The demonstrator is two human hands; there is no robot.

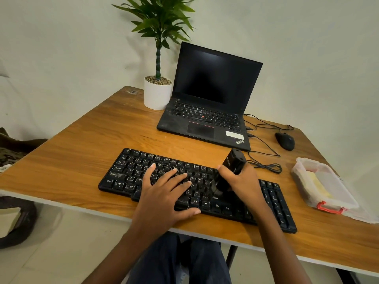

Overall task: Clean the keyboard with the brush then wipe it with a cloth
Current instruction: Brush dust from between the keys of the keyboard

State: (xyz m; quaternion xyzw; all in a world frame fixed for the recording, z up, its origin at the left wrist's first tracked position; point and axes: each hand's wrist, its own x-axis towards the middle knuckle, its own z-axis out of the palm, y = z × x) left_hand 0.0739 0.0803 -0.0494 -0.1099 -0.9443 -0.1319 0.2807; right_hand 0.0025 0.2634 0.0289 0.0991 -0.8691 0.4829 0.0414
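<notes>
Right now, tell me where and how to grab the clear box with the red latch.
Probably grip the clear box across its two long walls, mid-length, coming from above: it lies flat on the table, and the red latch takes up its near end.

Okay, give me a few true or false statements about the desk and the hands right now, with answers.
1. The right hand grips the brush, its bristle end down on the keyboard. True.
2. The left hand hangs off the keyboard. False: it rests flat on the keys.
3. The laptop has a dark screen. True.
4. The mouse sits left of the keyboard. False: it lies right of the laptop.
</notes>
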